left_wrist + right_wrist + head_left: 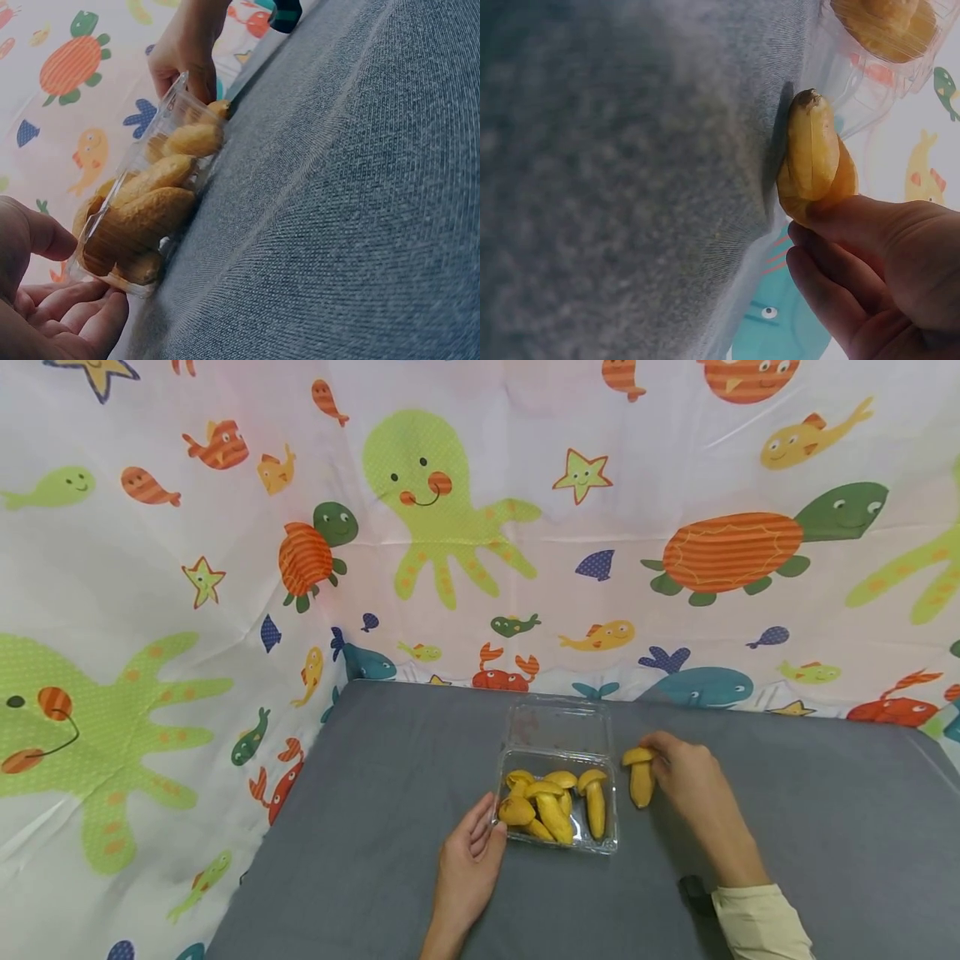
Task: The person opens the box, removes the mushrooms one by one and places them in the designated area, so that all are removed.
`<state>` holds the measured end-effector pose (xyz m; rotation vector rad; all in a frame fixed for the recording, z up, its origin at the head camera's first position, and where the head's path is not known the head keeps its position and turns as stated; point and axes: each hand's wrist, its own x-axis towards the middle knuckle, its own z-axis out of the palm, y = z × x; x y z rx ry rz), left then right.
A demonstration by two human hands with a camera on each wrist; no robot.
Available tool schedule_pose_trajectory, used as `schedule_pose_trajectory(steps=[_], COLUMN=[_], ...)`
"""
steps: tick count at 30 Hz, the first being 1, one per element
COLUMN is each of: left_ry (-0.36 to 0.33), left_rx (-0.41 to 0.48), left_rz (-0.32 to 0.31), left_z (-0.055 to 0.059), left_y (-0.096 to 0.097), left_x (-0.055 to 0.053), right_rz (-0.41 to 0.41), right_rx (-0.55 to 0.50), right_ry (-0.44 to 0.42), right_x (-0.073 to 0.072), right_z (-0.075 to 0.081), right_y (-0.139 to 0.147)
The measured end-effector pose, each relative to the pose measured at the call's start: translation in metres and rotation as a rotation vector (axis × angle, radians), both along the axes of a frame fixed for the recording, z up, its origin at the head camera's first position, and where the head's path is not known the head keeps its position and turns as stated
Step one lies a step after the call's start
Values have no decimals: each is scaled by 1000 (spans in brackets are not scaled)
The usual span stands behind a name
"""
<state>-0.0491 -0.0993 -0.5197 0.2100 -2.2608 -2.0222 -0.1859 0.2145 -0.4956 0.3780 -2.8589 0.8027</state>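
Two hands are at work, and the right hand (pixel 693 781) pinches one mushroom (pixel 641 785) by its cap between thumb and fingers, the stem hanging free and pointing toward the person. That hold seems sensible: the broad cap gives the fingertips something to press on, and the slimmer stem is spared. Whether the stem touches the cloth I cannot tell. This mushroom is outside the box (pixel 615 814), just beside its right wall. The left hand (pixel 468 864) holds the box at its near left corner, thumb to one side and fingers along the other, probably because such thin plastic would slide or tip if nudged; whether any fingertip reaches under the base is hard to say. Inside, more mushrooms (pixel 553 814) lie heaped toward the left, caps mostly to the far side, while a single one (pixel 596 806) lies apart along the right wall. The lid (pixel 558 727) is folded back beyond the box, so it does not cover them. The right wall of the box stands between the pinched mushroom and the others. Beneath everything is grey cloth (pixel 375 827); a dark object (pixel 696 893), unclear, sits near the right sleeve (pixel 757 918), and a sea-animal curtain (pixel 510 443) hangs behind.
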Motion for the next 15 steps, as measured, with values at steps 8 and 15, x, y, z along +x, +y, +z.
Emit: schedule_pose_trajectory(steps=[8,15], left_ry=[19,15], left_rx=[21,26], left_rz=[3,-3], left_z=[1,-1], left_y=[1,0], left_x=[0,0], right_rz=[9,10], right_rx=[7,3], right_ry=[29,57], right_x=[2,6], right_z=[-4,-6], right_y=[3,6])
